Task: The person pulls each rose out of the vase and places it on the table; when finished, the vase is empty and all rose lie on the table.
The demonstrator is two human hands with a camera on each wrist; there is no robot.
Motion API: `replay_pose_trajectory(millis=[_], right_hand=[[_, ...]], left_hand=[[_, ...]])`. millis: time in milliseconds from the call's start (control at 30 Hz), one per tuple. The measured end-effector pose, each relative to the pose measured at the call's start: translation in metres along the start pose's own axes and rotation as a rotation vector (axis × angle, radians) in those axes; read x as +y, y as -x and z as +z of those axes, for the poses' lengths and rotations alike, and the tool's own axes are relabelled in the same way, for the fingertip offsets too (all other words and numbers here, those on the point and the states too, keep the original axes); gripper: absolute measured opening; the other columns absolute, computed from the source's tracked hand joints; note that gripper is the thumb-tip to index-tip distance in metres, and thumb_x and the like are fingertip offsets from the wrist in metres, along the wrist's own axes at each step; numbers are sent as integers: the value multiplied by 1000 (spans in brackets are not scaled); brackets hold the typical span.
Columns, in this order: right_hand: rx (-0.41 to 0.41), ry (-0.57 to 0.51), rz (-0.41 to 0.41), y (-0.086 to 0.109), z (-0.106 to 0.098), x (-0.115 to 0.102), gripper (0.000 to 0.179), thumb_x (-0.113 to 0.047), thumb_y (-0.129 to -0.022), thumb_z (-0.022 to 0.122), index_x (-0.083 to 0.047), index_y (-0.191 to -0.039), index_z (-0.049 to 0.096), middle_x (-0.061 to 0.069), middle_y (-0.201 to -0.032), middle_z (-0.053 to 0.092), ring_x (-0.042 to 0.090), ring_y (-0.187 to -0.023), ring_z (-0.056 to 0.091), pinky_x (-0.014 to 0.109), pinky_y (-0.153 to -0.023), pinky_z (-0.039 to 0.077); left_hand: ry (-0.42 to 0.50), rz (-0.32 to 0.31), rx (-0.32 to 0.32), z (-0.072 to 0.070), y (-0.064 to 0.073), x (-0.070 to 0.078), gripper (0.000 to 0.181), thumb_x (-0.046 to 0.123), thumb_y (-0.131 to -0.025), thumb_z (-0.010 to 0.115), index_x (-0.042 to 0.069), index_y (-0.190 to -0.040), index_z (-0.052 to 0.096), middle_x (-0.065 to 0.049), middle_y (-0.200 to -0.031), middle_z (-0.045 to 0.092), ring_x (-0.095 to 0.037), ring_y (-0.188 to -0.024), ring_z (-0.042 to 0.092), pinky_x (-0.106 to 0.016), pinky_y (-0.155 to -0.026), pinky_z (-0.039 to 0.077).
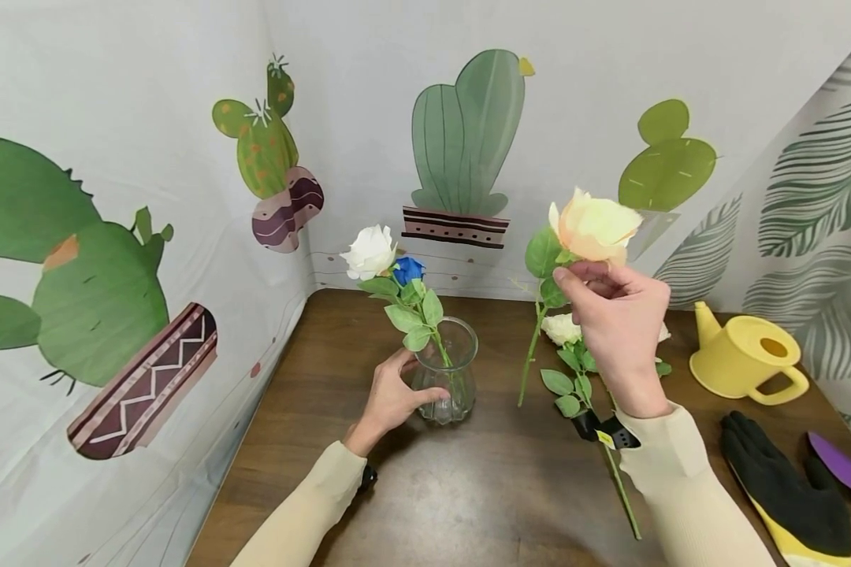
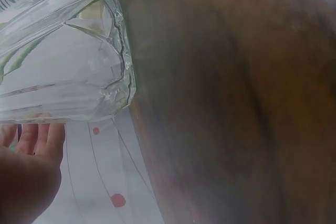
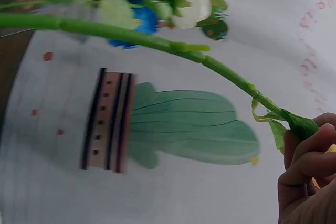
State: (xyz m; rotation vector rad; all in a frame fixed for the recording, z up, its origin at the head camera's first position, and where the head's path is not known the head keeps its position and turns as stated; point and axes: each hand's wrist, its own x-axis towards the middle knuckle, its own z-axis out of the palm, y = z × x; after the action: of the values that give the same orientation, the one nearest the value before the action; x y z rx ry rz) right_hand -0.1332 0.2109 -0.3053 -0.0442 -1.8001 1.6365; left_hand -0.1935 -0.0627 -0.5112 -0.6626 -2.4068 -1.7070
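A clear glass vase (image 1: 461,402) stands upright on the brown table, holding a white rose (image 1: 370,253) and a blue rose (image 1: 407,271) that lean left. My left hand (image 1: 388,400) holds the vase, thumb in front and fingers at its far left side; in the left wrist view the fingers (image 2: 39,142) lie along the glass. My right hand (image 1: 620,315) pinches a pale peach rose (image 1: 596,227) just under its bloom, raised above the table. Its green stem (image 3: 142,40) slants down to the left, right of the vase and apart from it.
White roses (image 1: 562,329) with long stems lie on the table under my right arm. A yellow watering can (image 1: 741,358), a black and yellow glove (image 1: 787,488) and a purple trowel (image 1: 844,472) are at the right. A cactus-print cloth (image 1: 354,94) hangs behind.
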Motion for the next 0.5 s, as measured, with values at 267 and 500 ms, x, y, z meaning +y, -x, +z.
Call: replay_pose_trajectory(millis=[267,500], right_hand=[[-132,245,160,-1,-8,38,9,-12,-92,85,-4,-88,82,-18,-58,67,1,-48,57,17,-47,48],[-236,453,224,-1,-18,72,19,-17,-94,84,2,-98,84,-22,-63,68,0,-54,60,18,-53,51]], left_hand=[[1,11,-7,0,0,0,77,16,-73,104,5,-141,70,-17,-139,75,-33,-131,72,-50,-111,63],[17,11,-5,0,0,-3,76,15,-73,104,7,-140,70,-20,-138,75,-36,-131,72,-51,-111,62]])
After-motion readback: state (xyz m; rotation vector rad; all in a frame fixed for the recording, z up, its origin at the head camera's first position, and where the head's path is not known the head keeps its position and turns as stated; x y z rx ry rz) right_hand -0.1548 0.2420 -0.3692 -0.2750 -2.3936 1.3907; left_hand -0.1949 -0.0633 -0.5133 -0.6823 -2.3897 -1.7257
